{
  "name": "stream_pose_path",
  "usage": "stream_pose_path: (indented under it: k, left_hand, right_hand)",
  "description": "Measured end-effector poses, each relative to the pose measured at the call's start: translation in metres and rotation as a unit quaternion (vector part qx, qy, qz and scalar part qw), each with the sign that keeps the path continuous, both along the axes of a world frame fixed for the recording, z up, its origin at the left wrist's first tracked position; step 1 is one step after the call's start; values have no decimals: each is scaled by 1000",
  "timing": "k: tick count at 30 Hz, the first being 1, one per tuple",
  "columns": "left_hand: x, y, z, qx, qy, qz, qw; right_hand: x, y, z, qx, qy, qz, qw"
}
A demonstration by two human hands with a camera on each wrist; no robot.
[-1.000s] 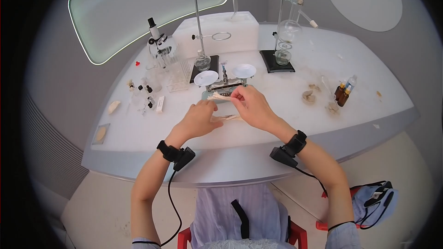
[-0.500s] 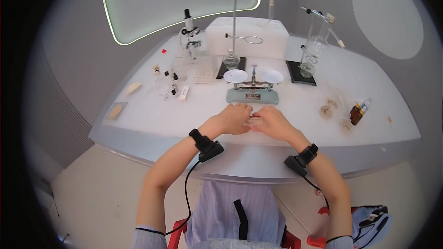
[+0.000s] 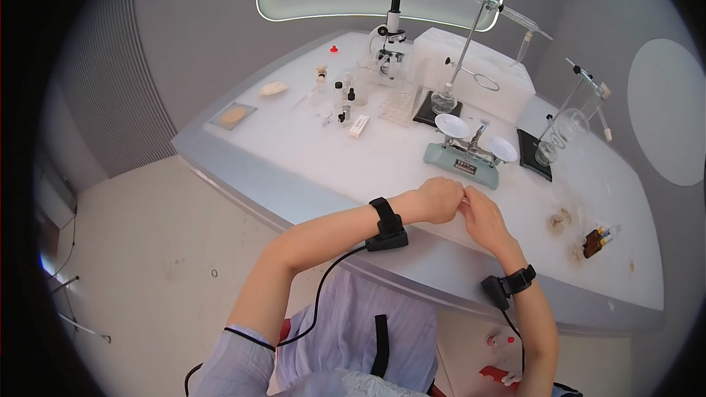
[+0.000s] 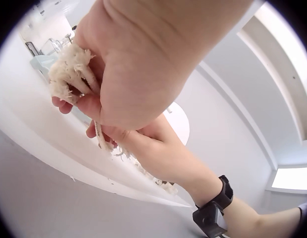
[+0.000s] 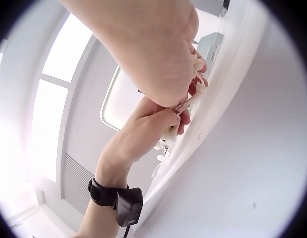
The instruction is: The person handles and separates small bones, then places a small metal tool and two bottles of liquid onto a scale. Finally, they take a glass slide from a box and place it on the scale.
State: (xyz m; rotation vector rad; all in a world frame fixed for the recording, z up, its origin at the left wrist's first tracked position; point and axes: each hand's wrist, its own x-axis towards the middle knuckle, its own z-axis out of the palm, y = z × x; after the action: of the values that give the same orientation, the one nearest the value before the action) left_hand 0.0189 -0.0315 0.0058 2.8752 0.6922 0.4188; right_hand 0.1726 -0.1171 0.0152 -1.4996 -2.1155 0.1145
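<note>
Both hands meet over the table's front part, below the balance. In the left wrist view my left hand (image 4: 138, 64) curls round a bunch of pale, frayed, fibrous material (image 4: 71, 72), its ruffled end sticking out past the fingers. My right hand (image 4: 161, 153) pinches a thin strand of similar stuff (image 4: 100, 135) close beside it. From the right wrist, the pale material (image 5: 193, 99) shows between the fingers of my right hand (image 5: 153, 59), with my left hand (image 5: 138, 134) touching it. The head view shows my left hand (image 3: 440, 200) and right hand (image 3: 485, 222) side by side, hiding the material.
A green two-pan balance (image 3: 462, 165) stands just beyond the hands. Behind are a microscope (image 3: 390, 37), a white block (image 3: 471, 73) and retort stands with glassware. Small bottles (image 3: 339, 95) and a white box (image 3: 359, 126) lie left; brown bottles (image 3: 592, 242) stand right.
The hands have drawn closer together and nearer the table's front edge, away from the balance; the pale strands between them are now hidden from above. The head view has turned left.
</note>
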Motion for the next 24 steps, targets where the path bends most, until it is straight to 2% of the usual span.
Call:
stream_pose_path:
  k: [2,4,5,7,8,10,11,13,15,17,19,21,24]
  left_hand:
    - [-7,1,5,-35,6,19,999]
    - [-13,7,7,-68,12,35,997]
    - [-16,10,9,-81,11,39,996]
    - [-25,16,12,-94,8,44,995]
    - [-36,13,20,-133,15,47,990]
    - [-57,4,38,-173,22,52,983]
    - [-69,-1,46,-195,25,59,979]
    - [-92,-2,51,-218,30,69,973]
    - [-119,3,53,-285,13,46,957]
    - [-152,10,54,-291,-58,43,954]
    - [-186,15,66,-312,-160,114,929]
    - [-215,32,76,-285,-239,212,904]
    - [-253,85,81,-123,-250,346,896]
  right_hand:
    - [-4,3,-1,-14,11,7,1000]
    - [-4,10,-6,-66,91,9,994]
    - [-7,12,-4,-66,89,11,994]
    - [-15,15,2,-164,155,6,974]
    - [-18,20,-2,-165,153,7,974]
    - [-24,32,-12,-219,344,122,905]
    - [-29,34,-9,-221,343,123,905]
    - [-39,38,2,-288,407,152,854]
    - [-47,43,4,-294,436,146,838]
    - [-50,50,0,-299,466,139,821]
    - [-48,58,-11,-259,451,122,845]
    - [-46,63,-23,-258,451,120,846]
    - [-46,61,-29,-257,452,116,846]
